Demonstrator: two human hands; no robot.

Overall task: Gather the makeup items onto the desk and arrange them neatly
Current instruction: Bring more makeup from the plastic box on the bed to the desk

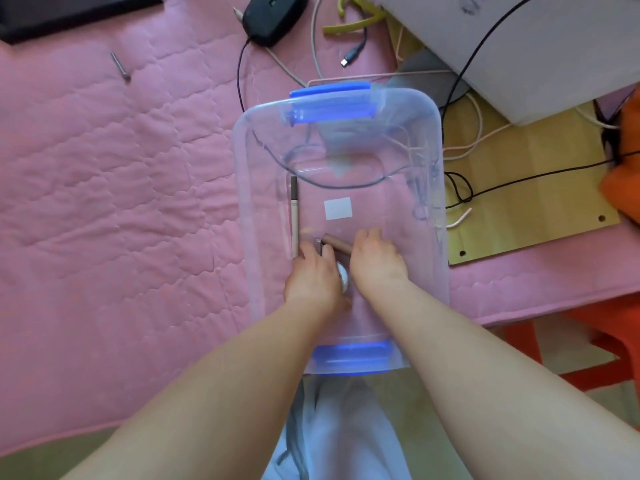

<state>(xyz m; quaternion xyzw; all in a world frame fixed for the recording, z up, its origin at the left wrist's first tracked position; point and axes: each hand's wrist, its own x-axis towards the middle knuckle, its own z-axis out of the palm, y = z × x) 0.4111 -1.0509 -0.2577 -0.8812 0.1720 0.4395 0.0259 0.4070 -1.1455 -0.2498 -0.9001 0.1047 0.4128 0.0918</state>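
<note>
A clear plastic storage box [429,140] with blue handles stands on the pink quilted cover. Both my hands reach down into it. My left hand [313,275] curls over a small round white item [343,276] and touches a small grey piece near its fingertips. My right hand [375,259] is closed on the end of a rose-gold tube [334,242] lying on the box floor. A slim grey-and-white makeup pencil [294,216] lies along the box's left wall. Another thin grey pencil [120,66] lies on the cover at the far left.
A black mouse-like device [270,15] and several cables [464,140] lie beyond the box. A wooden board [526,188] and a white box [540,46] sit to the right. A yellow-green hanger [356,24] lies at the top. A red stool [588,344] stands at lower right.
</note>
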